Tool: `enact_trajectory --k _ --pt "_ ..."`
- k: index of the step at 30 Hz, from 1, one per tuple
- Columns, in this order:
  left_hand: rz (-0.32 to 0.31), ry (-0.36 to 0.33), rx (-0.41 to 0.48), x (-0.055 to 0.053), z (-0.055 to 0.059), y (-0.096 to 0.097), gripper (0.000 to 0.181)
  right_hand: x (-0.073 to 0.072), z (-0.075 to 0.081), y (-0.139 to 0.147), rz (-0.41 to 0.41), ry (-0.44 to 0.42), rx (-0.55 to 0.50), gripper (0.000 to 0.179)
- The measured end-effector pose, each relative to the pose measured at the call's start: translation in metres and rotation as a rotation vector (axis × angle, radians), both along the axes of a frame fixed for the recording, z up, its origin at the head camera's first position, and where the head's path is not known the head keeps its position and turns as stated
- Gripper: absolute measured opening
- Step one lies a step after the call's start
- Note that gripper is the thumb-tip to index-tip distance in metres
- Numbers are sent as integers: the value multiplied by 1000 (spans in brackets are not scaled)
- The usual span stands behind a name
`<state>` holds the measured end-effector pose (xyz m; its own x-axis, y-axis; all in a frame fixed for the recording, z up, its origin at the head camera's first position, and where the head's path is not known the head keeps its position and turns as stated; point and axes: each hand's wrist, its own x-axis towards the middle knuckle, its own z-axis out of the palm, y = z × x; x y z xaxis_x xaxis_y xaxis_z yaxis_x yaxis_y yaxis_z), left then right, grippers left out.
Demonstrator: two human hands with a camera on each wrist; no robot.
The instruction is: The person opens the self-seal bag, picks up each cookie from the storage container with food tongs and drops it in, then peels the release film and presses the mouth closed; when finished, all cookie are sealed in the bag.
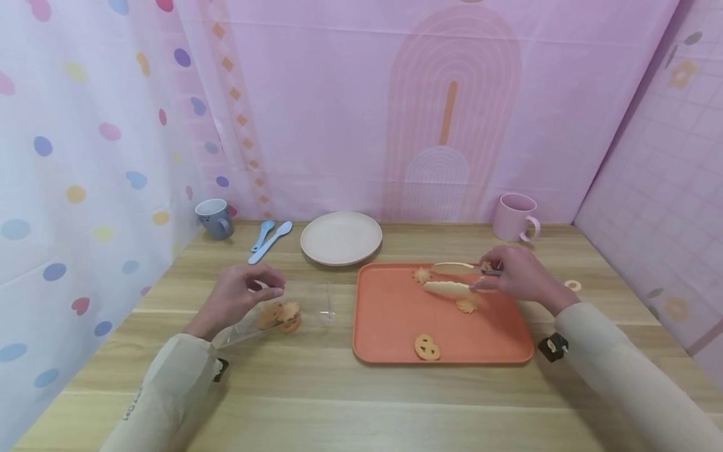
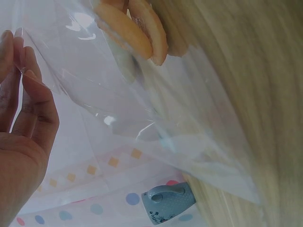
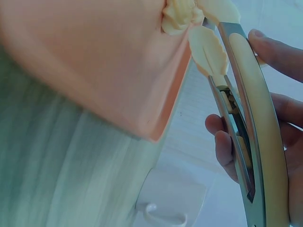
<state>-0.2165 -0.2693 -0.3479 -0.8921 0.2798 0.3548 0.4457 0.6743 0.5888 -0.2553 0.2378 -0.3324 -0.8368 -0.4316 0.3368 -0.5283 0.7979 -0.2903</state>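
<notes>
Head: left grip [image 1: 234, 294] pinched on bag [image 1: 309, 296] at left, cookies [image 1: 272, 316] inside; right grip [image 1: 519, 274] closed round tongs [image 1: 450, 288], tips apart over tray [image 1: 390, 314]. Probably tonging step. Left wrist: bag slants from pinch. Right wrist: tongs near tray cookie [image 3: 177, 17]; next calls for straddling, squeezing.

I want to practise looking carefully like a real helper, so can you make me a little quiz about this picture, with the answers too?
1. True or false: the golden pretzel-shaped cookie lies on the orange rectangular tray.
2. What does the right hand hold?
A) a light-blue plastic spoon
B) cream-and-silver tongs
C) a round cream plate
3. Fill in the blank: the left hand pinches ____ with its fingers.

Key:
1. True.
2. B.
3. Clear plastic packaging.
</notes>
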Motion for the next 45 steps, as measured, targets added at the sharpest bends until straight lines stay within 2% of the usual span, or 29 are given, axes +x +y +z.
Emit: enact_trajectory --k 8,15,21,25,32,40,45 --pt "-11 3 10 -1 1 0 9 -12 5 -8 -23 -71 -3 33" --pt "-11 4 1 1 2 0 10 -17 7 -20 15 -103 -30 28" --pt "2 3 -27 0 2 0 9 -14 0 -23 6 -59 -46 36" --pt "-2 -2 -27 -1 1 1 9 -10 -1 -27 1 -59 -49 37" --pt "-4 5 -31 0 1 1 11 -2 7 -47 76 -48 -57 34" --pt "-12 3 -28 -2 3 0 10 8 14 -77 163 -106 -85 37" --pt "-19 9 -32 -3 3 0 10 10 13 -95 216 -119 -107 35"
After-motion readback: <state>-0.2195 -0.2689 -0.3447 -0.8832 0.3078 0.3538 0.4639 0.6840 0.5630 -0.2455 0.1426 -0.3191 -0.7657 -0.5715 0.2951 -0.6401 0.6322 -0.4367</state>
